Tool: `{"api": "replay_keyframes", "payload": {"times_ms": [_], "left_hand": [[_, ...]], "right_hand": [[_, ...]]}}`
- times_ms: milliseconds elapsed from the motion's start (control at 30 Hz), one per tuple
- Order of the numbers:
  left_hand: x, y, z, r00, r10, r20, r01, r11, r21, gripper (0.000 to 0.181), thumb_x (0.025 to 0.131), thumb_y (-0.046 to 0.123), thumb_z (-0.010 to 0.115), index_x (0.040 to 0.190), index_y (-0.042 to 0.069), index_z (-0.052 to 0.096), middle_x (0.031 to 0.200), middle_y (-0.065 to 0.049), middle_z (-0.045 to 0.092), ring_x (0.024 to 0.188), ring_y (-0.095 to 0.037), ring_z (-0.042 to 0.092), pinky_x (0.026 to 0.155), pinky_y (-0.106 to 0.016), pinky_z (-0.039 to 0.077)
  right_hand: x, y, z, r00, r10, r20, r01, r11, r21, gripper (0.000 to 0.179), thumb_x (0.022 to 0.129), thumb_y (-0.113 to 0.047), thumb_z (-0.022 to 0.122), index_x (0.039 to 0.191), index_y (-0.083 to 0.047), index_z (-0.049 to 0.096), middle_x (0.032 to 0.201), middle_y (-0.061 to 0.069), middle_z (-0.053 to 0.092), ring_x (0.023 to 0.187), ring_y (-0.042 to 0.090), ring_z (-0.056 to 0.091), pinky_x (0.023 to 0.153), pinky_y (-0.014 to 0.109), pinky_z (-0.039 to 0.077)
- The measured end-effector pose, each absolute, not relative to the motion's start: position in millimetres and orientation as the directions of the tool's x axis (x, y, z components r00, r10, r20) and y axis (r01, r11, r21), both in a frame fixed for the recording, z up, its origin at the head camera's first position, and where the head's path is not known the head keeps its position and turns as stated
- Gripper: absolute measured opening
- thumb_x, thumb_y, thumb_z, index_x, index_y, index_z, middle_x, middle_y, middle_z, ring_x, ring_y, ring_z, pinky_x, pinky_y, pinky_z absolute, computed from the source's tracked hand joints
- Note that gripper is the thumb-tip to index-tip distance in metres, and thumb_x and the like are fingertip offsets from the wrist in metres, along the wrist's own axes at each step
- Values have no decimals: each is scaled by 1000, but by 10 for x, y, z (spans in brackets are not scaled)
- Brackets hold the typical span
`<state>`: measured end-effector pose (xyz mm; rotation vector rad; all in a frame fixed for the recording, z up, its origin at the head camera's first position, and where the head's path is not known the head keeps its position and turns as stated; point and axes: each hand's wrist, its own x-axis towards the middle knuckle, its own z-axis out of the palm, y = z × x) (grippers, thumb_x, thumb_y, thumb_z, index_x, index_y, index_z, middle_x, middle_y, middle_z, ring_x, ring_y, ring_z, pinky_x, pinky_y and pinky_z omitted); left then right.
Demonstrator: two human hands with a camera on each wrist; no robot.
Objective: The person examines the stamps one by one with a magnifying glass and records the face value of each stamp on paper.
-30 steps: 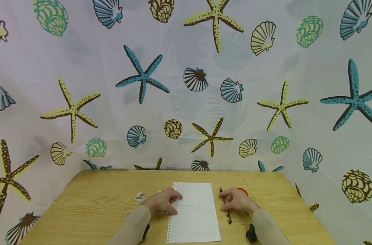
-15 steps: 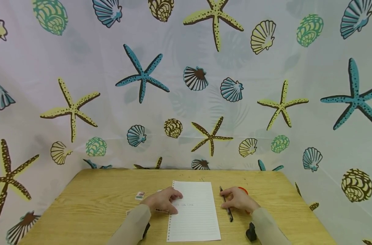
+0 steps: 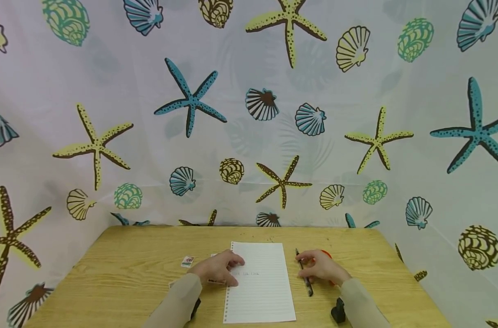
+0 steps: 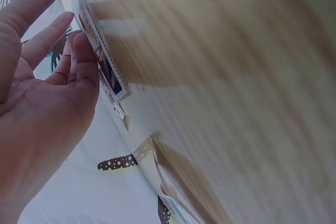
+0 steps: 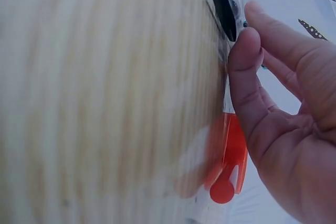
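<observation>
A lined sheet of paper (image 3: 261, 291) lies on the wooden table with a short handwritten line on it. My left hand (image 3: 218, 268) rests at its punched left edge, fingers loosely bent and thumb apart. Postage stamps with perforated edges, such as this stamp (image 3: 187, 261), lie around that hand, some partly covered; one stamp (image 4: 108, 72) shows close up in the left wrist view. To the right of the sheet, my right hand (image 3: 322, 266) touches a dark pen (image 3: 307, 286) lying on the table, with fingertips and thumb spread along it. A red object (image 5: 234, 145) sits under this hand, mostly hidden from the head view.
The wooden table (image 3: 142, 255) extends left and right of the sheet. A white curtain (image 3: 249, 141) printed with starfish and shells hangs behind the table and along both sides. Black wrist straps show below both hands.
My right hand has shifted slightly right, and the pen has moved right with it, its lower end swinging a little outward. My left hand and the sheet have stayed put.
</observation>
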<state>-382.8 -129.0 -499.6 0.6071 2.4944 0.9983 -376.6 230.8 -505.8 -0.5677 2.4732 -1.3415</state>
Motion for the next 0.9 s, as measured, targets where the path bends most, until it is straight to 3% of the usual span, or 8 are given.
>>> {"api": "replay_keyframes", "payload": {"times_ms": [233,433,633,900], "left_hand": [[-3852,-1279,-4997,-836,512,-197,242,667,705,54,76,7,83,126,9,65,118,-6,57,108,-23,53,102,-49,42],[-3822,-1263,-4993,-847,502,-178,244,663,708,51,75,5,83,124,6,66,117,-7,59,105,-23,54,100,-50,43],[-3773,-1232,-4939,-866,477,-147,263,686,678,45,78,4,80,120,2,66,112,-8,63,102,-24,56,98,-49,44],[-3772,-1223,-4911,-910,408,-70,248,673,697,33,83,4,75,115,6,68,108,-6,64,97,-21,57,89,-44,49]], "right_hand": [[-3769,2352,-5041,-877,-478,-57,-184,442,-878,42,88,-9,72,126,5,59,110,22,59,66,14,60,59,29,54],[-3745,2401,-4993,-899,-432,-74,-137,439,-888,34,91,-9,68,121,5,60,102,15,61,75,17,59,64,31,53],[-3697,2505,-4940,-918,-391,-66,-126,444,-887,30,95,-13,64,119,5,62,98,11,65,68,18,53,60,31,48],[-3681,2676,-4896,-924,-376,-67,-120,454,-883,32,95,-14,63,119,8,61,100,18,68,66,17,54,57,30,47]]}}
